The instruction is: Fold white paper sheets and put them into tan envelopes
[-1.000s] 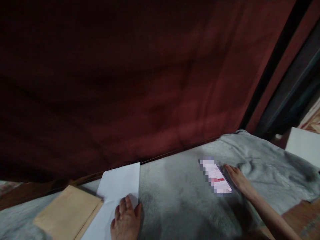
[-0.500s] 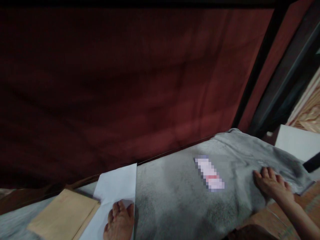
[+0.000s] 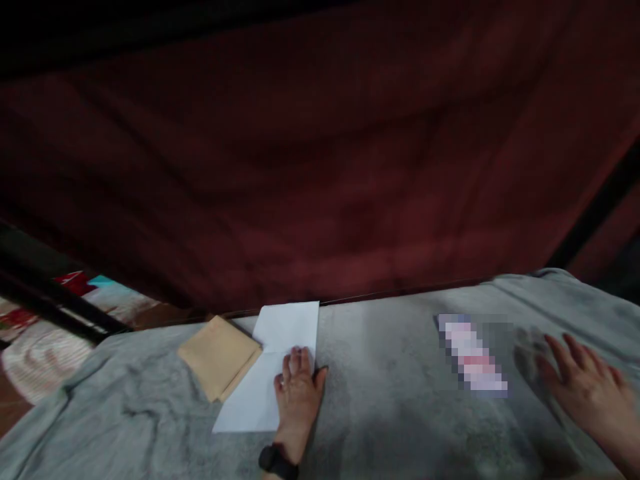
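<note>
Head view, and here's the left hand [image 3: 299, 393], palm down on a white sheet [image 3: 287, 327], fingers together and pointing to the far side, thumb out at the sheet's right edge. It presses flat rather than grasps. A dark wristband [image 3: 277, 462] sits on that wrist.

Over on the right, the right hand [image 3: 587, 393] is loose and spread, gripping nothing, with the phone-shaped oblong [image 3: 473, 360] just to its left; whether those fingers meet the grey cloth [image 3: 370, 373], I can't tell.

So where do things stand? The sheet is laid out left of centre on the cloth, a faint crease seems to run across it, and the palm is on it: that much looks done. The brown paper stack [image 3: 217, 357] lies just left of it, layered and flat, its right corner meeting the sheet, neither hand on it. How much remains can't be read from here.

Now the direction: the sheet's long axis runs from near left to far right, its far end up by the dark red curtain [image 3: 350, 167]. The brown stack sits corner-on, and the blurred oblong slants the other way, far left to near right.
</note>
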`<state>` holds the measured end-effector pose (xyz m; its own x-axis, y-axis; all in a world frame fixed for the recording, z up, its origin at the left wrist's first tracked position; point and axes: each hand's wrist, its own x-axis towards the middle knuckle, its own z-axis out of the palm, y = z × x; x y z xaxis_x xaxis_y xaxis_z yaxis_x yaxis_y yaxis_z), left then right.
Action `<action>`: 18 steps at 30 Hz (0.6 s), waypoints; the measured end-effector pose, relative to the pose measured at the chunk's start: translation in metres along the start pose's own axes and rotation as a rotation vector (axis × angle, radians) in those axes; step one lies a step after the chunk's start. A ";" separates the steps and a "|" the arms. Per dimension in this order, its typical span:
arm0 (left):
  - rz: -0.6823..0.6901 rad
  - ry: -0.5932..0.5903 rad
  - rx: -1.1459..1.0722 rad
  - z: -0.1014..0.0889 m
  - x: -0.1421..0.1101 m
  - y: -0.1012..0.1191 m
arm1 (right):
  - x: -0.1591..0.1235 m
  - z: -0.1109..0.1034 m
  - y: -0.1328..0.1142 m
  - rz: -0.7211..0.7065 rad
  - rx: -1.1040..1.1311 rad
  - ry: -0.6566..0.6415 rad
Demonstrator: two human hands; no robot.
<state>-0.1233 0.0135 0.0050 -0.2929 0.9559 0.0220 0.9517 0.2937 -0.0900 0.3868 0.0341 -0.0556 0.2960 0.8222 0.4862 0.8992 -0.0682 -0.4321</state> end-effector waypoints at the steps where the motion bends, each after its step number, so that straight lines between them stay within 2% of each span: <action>1: 0.030 -0.021 -0.022 0.000 -0.001 0.002 | -0.002 0.019 -0.017 -0.110 0.012 -0.024; 3: 0.033 -0.030 -0.043 0.003 -0.001 0.003 | -0.017 0.046 -0.058 -0.271 0.073 -0.133; 4: 0.026 -0.023 -0.045 0.005 0.000 0.002 | -0.028 0.054 -0.080 -0.309 0.112 -0.146; 7: 0.012 0.013 -0.027 0.010 0.004 0.001 | -0.059 0.065 -0.140 -0.472 0.160 -0.282; 9: 0.010 0.032 -0.005 0.013 0.008 0.000 | -0.073 0.067 -0.167 -0.516 0.162 -0.324; 12: 0.005 0.063 0.028 0.014 0.013 0.001 | -0.082 0.069 -0.184 -0.539 0.142 -0.362; 18: 0.004 0.112 0.073 0.005 0.018 0.004 | -0.081 0.065 -0.190 -0.500 0.127 -0.403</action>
<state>-0.1252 0.0318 0.0003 -0.2734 0.9527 0.1327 0.9421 0.2930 -0.1629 0.1709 0.0171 -0.0625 -0.3137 0.8866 0.3399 0.8448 0.4240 -0.3263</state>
